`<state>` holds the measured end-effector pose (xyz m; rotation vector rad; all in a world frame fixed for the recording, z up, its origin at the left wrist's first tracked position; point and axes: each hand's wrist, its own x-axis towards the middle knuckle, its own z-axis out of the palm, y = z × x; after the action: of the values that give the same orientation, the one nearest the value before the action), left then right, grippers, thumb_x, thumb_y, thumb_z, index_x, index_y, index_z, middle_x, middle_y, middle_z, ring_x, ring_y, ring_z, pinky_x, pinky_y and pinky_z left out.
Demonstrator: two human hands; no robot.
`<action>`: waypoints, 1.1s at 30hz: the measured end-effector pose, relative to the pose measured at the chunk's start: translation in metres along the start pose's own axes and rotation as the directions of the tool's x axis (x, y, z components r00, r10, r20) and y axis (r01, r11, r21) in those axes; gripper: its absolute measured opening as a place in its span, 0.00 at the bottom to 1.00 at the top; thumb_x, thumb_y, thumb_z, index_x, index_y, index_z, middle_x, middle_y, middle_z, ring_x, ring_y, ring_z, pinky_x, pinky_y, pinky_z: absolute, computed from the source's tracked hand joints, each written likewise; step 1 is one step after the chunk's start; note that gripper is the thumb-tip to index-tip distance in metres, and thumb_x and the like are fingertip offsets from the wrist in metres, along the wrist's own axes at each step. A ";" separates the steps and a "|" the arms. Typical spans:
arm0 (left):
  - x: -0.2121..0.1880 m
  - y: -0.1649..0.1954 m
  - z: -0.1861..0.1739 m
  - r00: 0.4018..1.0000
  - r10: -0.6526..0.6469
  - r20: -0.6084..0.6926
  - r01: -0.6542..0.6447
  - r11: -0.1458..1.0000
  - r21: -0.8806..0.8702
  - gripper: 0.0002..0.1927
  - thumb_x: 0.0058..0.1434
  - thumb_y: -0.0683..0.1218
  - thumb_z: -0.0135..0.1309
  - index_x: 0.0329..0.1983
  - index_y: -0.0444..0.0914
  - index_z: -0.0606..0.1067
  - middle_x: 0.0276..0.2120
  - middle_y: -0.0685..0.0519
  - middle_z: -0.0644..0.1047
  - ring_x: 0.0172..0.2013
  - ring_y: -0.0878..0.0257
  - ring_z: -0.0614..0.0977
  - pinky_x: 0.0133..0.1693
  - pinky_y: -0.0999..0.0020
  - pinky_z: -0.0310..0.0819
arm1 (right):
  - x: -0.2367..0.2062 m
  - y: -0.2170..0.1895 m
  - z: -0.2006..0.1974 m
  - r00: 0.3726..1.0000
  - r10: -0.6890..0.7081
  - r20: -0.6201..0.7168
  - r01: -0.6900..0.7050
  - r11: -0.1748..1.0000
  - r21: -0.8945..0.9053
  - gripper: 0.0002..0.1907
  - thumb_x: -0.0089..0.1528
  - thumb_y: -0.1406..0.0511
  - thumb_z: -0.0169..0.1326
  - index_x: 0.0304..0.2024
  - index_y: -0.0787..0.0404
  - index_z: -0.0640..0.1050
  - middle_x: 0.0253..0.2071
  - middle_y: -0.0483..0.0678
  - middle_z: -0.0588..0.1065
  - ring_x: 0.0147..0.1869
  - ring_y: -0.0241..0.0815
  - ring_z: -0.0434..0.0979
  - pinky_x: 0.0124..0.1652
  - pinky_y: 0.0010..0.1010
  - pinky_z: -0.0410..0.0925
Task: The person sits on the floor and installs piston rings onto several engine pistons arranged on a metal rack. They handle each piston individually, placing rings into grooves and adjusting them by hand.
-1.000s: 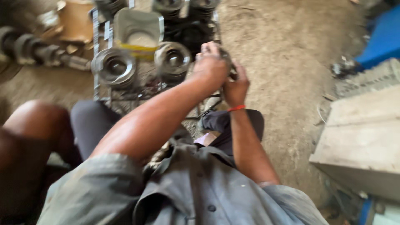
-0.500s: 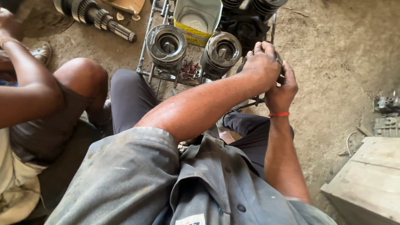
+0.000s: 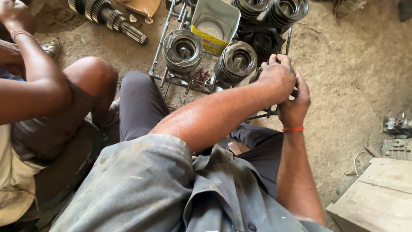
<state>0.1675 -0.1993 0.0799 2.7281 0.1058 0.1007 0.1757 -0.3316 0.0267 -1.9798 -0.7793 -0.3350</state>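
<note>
My left hand (image 3: 278, 76) and my right hand (image 3: 295, 104) are clasped together around a dark round metal part (image 3: 256, 76), mostly hidden under my fingers. A red thread circles my right wrist. The hands are over the right end of a metal wire rack (image 3: 159, 46) on the dirt floor. On the rack, just left of my hands, lie two grey pistons (image 3: 183, 49) (image 3: 236, 61), open ends toward me.
A square tin can (image 3: 215, 20) and two more pistons (image 3: 286, 10) sit farther back on the rack. A geared shaft (image 3: 107, 16) lies at top left. Another person's knee (image 3: 92, 74) and arm are on the left. Wooden boards (image 3: 377, 193) and metal parts (image 3: 397, 128) are on the right.
The view has swung left and steadied, bringing the other person into sight. My two hands have stayed clasped on the same part by the rack.
</note>
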 end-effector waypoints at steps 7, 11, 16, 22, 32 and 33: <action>-0.001 0.004 -0.024 0.977 0.011 0.211 -0.040 0.990 0.136 0.27 0.57 0.50 0.62 0.60 0.38 0.75 0.66 0.30 0.59 0.63 0.27 0.65 0.56 0.37 0.70 | 0.001 -0.003 0.005 1.000 -0.022 -0.014 0.022 1.000 0.004 0.23 0.65 0.69 0.62 0.61 0.68 0.74 0.60 0.56 0.74 0.59 0.46 0.78 0.53 0.33 0.74; -0.009 0.005 -0.042 0.963 -0.005 0.269 -0.010 0.998 0.055 0.29 0.52 0.50 0.68 0.58 0.42 0.76 0.65 0.32 0.59 0.62 0.31 0.67 0.56 0.41 0.70 | 0.005 -0.010 -0.005 0.997 0.026 0.070 -0.024 0.999 -0.022 0.23 0.64 0.67 0.64 0.61 0.66 0.74 0.57 0.55 0.75 0.59 0.46 0.78 0.53 0.33 0.74; -0.004 -0.002 -0.054 0.928 0.090 0.362 -0.133 0.986 0.098 0.33 0.44 0.51 0.75 0.55 0.40 0.79 0.62 0.37 0.68 0.61 0.42 0.73 0.54 0.54 0.74 | 0.000 -0.009 -0.017 0.974 0.106 0.200 -0.157 0.953 0.260 0.36 0.58 0.71 0.62 0.68 0.63 0.67 0.62 0.54 0.69 0.64 0.48 0.73 0.57 0.40 0.73; 0.054 -0.019 -0.049 0.903 0.234 0.360 -0.269 0.962 0.052 0.33 0.53 0.55 0.68 0.55 0.31 0.73 0.49 0.39 0.80 0.50 0.49 0.82 0.51 0.57 0.77 | -0.006 0.007 -0.042 0.839 0.341 0.425 -0.544 0.484 0.685 0.36 0.56 0.63 0.60 0.68 0.58 0.70 0.62 0.48 0.73 0.63 0.43 0.73 0.51 0.42 0.73; 0.047 -0.047 -0.053 0.946 0.281 -0.159 -0.303 0.944 -0.130 0.23 0.49 0.52 0.63 0.47 0.37 0.80 0.39 0.42 0.81 0.40 0.46 0.83 0.39 0.53 0.77 | 0.037 -0.027 -0.036 0.886 -0.094 0.454 0.127 0.991 -0.043 0.55 0.49 0.54 0.74 0.74 0.57 0.62 0.68 0.52 0.67 0.70 0.54 0.66 0.66 0.51 0.64; 0.041 -0.058 -0.070 0.927 0.271 -0.260 -0.327 0.923 -0.203 0.23 0.45 0.51 0.64 0.46 0.40 0.81 0.39 0.44 0.82 0.38 0.46 0.84 0.37 0.51 0.77 | 0.043 -0.036 -0.036 0.830 -0.230 0.509 0.365 0.913 -0.184 0.60 0.45 0.54 0.77 0.74 0.57 0.60 0.68 0.55 0.65 0.70 0.58 0.64 0.67 0.52 0.61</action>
<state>0.1985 -0.1150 0.1231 2.4568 -0.2492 0.4836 0.1883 -0.3335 0.0925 -2.2338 -1.4426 -0.1345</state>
